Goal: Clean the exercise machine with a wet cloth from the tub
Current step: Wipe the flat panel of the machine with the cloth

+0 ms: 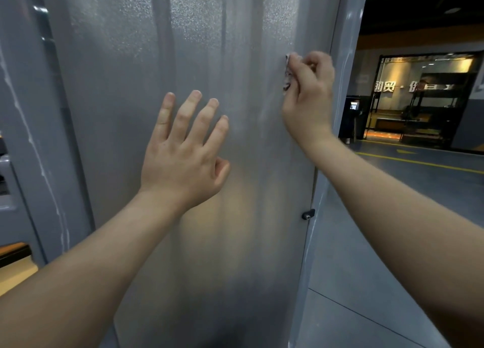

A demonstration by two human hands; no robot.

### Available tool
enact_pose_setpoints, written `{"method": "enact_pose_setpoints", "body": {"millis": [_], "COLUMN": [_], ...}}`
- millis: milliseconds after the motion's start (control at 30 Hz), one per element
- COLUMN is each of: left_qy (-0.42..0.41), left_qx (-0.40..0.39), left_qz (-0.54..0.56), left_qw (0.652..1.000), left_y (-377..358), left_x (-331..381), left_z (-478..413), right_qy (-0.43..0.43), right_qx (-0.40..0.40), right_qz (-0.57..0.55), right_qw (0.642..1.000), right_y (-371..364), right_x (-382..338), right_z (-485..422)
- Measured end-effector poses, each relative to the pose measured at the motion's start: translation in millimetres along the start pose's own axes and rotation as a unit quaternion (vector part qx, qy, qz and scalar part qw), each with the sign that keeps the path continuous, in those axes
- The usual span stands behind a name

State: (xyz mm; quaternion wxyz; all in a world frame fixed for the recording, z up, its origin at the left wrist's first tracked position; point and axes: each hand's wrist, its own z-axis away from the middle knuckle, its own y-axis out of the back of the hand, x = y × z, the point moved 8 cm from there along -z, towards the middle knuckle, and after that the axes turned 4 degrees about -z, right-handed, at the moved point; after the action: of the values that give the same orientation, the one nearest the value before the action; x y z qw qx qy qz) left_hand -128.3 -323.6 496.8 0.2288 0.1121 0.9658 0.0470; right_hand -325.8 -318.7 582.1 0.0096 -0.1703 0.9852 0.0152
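Here my right hand [309,96], fingers curled tight around the bunched cloth [287,71], presses it on the machine's frosted panel [125,112] at upper right, unwiped surface running down its tall axis, while my left hand [183,148] rests flat, fingers spread, mid-frame.

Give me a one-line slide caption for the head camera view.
Right hand presses a bunched cloth to the machine's frosted panel while the open left hand braces flat against it.
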Motion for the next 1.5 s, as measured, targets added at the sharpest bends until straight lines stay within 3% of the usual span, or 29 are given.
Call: {"method": "enact_pose_setpoints", "body": {"millis": [33,133,200,233,300,367,433,500,567,600,733,767,833,900,967,1000,1067,1133,1167,1233,1300,1367,1400,1500], "left_qy": [0.000,-0.001,-0.001,-0.001,0.001,0.003,0.003,0.001,-0.001,-0.001,0.002,0.003,0.003,0.000,0.002,0.003,0.002,0.004,0.004,0.002,0.001,0.003,0.005,0.006], "left_qx": [0.000,0.006,0.008,0.009,0.009,0.011,0.011,0.007,0.003,0.003,0.001,0.001,0.003,0.006,0.006,0.006,0.007,0.010,0.011,0.013,0.016,0.014,0.013,0.012], "left_qz": [0.001,0.001,0.004,0.005,0.007,0.006,0.005,0.001,-0.001,-0.002,-0.004,-0.004,-0.003,-0.005,-0.008,-0.009,-0.008,-0.007,-0.005,-0.003,-0.003,-0.003,-0.003,0.001], "left_qw": [1.000,1.000,1.000,1.000,1.000,1.000,1.000,1.000,1.000,1.000,1.000,1.000,1.000,1.000,1.000,1.000,1.000,1.000,1.000,1.000,1.000,1.000,1.000,1.000], "left_y": [0,1,2,2,2,2,2,2,2,2,1,1,1,1,1,1,2,2,3,3,4,4,5,6], "left_x": [0,0,0,0,0,0,-1,-1,0,0,-1,-1,0,-1,-1,-1,1,0,0,0,0,0,0,1], "left_z": [0,1,1,1,1,0,0,0,1,1,0,0,1,0,1,1,0,0,0,0,0,1,0,-1], "right_qy": [0.006,0.173,0.239,0.220,0.078,-0.046,0.001,0.157,0.243,0.233,-0.002,-0.010,0.100,0.240,0.300,0.273,0.130,0.026,0.028,0.133,0.258,0.333,0.317,0.137], "right_qx": [-0.008,-0.110,-0.140,-0.119,-0.040,0.012,-0.019,-0.102,-0.137,-0.122,-0.012,-0.015,-0.080,-0.169,-0.175,-0.145,-0.055,-0.001,-0.004,-0.072,-0.162,-0.176,-0.153,-0.050], "right_qz": [-0.011,-0.043,-0.012,0.002,0.022,0.012,-0.014,-0.040,-0.018,-0.008,0.006,-0.008,-0.036,-0.039,-0.020,-0.012,0.002,-0.012,-0.024,-0.044,-0.041,-0.020,-0.015,-0.023], "right_qw": [1.000,0.978,0.961,0.968,0.996,0.999,1.000,0.982,0.960,0.965,1.000,1.000,0.991,0.955,0.937,0.951,0.990,1.000,0.999,0.987,0.951,0.926,0.936,0.989], "right_y": [-5,-7,1,6,11,3,-14,-15,-2,4,4,-3,-11,-5,4,5,6,1,-4,-9,-3,3,5,5], "right_x": [-10,-47,-41,-29,2,6,-24,-52,-45,-32,5,-4,-36,-53,-46,-34,-11,-13,-22,-50,-62,-55,-45,-27], "right_z": [15,78,79,63,20,8,29,69,79,67,14,23,60,97,85,65,16,9,22,65,99,87,66,15]}}
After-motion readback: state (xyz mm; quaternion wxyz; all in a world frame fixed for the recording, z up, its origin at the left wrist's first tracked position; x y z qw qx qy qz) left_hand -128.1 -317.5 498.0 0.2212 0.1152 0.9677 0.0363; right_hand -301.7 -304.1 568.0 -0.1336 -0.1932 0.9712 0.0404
